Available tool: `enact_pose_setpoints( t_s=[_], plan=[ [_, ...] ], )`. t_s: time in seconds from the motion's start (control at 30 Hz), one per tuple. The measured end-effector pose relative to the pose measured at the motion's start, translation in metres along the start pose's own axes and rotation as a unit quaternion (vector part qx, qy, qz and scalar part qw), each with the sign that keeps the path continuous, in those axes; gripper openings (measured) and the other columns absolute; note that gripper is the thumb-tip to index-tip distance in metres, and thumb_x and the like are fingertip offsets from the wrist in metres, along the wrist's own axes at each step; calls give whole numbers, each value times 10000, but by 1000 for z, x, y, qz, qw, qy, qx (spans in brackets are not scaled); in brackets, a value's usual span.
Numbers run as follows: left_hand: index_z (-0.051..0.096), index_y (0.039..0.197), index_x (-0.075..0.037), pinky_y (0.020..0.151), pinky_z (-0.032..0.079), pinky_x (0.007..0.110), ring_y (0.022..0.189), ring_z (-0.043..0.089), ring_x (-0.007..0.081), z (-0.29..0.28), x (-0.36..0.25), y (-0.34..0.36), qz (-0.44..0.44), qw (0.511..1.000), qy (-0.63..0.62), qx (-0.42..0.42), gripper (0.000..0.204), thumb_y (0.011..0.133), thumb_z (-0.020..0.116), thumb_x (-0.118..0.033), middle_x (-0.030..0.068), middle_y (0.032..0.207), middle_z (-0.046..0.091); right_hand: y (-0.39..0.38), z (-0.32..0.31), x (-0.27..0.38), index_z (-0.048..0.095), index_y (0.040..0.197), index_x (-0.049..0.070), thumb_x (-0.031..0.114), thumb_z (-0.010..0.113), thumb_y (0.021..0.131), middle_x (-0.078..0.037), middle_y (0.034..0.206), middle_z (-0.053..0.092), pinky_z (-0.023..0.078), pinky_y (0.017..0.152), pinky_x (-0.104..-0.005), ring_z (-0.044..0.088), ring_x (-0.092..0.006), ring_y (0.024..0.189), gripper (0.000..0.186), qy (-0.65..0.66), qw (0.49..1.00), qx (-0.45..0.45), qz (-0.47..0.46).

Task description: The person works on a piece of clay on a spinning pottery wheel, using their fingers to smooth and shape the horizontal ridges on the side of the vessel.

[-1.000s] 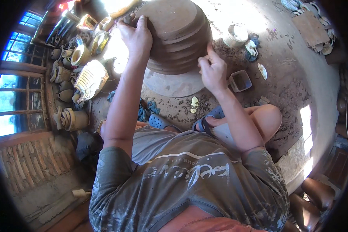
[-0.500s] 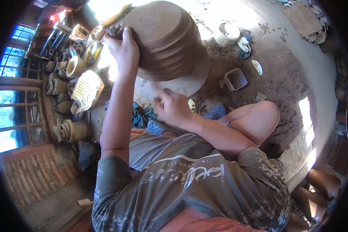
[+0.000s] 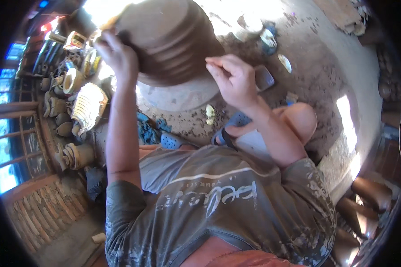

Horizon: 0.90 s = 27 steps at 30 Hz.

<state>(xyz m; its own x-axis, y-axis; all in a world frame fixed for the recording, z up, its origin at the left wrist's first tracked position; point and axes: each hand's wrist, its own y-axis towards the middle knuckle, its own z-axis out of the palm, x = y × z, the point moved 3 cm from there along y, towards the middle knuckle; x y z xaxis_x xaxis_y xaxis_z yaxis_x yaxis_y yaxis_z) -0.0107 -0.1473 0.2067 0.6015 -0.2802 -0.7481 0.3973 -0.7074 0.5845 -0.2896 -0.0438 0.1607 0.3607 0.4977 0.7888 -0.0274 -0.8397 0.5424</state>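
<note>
A large brown clay pot (image 3: 173,44) with a ribbed wall and a flat, round top stands on a pale round wheel head (image 3: 178,97). My left hand (image 3: 120,55) is raised at the pot's left side, near its upper rim. Its fingers are smeared by motion and partly lost against the dark clutter behind, so whatever it holds does not show. My right hand (image 3: 236,80) is at the pot's right side, thumb and fingertips pinched together. The fingertips point toward the ribbed wall, and anything between them is too small to make out.
A white bucket (image 3: 249,24), a dark cloth (image 3: 269,38) and a rectangular plastic tub (image 3: 263,78) sit right of the pot. Small pots (image 3: 73,80) and a yellowish ribbed piece (image 3: 90,107) crowd the left wall. Clay crumbs litter the floor; brown vessels (image 3: 358,218) stand lower right.
My right hand has moved right and up, from in front of the pot's base to its right side. The pot and left hand sit farther left and higher as the whole view has shifted.
</note>
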Motion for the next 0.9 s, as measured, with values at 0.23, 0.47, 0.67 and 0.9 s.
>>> enact_pose_setpoints(
  t_s=[0.23,0.47,0.67,0.9],
  plan=[
    [619,1111,62,827,519,307,851,644,182,-72,-39,-89,104,976,-163,96,276,1125,482,-177,113,966,694,-13,-174,-39,793,1144,38,196,759,989,-60,1005,794,569,783,-280,728,-139,878,224,-4,966,-156,208],
    [649,1114,25,674,502,273,719,607,102,-39,-35,-216,-198,800,-231,518,263,1112,572,-227,33,794,643,-80,-136,-1,740,1156,15,198,764,963,-117,1180,728,583,871,-351,689,-222,1078,267,-227,960,43,161],
    [657,1102,10,576,436,252,631,544,85,-12,-43,-240,-334,618,-247,667,461,1144,467,-408,11,742,589,-126,-31,8,716,1088,8,141,740,883,-115,954,662,560,826,-410,655,-290,914,246,-85,971,210,-73],
    [635,1181,-11,601,435,226,677,554,56,-7,-31,-239,-368,652,-239,618,365,1125,542,-360,-17,784,586,-125,-23,1,715,1058,16,116,725,902,-125,946,687,556,826,-435,674,-330,929,186,-62,987,140,-47]
  ],
)
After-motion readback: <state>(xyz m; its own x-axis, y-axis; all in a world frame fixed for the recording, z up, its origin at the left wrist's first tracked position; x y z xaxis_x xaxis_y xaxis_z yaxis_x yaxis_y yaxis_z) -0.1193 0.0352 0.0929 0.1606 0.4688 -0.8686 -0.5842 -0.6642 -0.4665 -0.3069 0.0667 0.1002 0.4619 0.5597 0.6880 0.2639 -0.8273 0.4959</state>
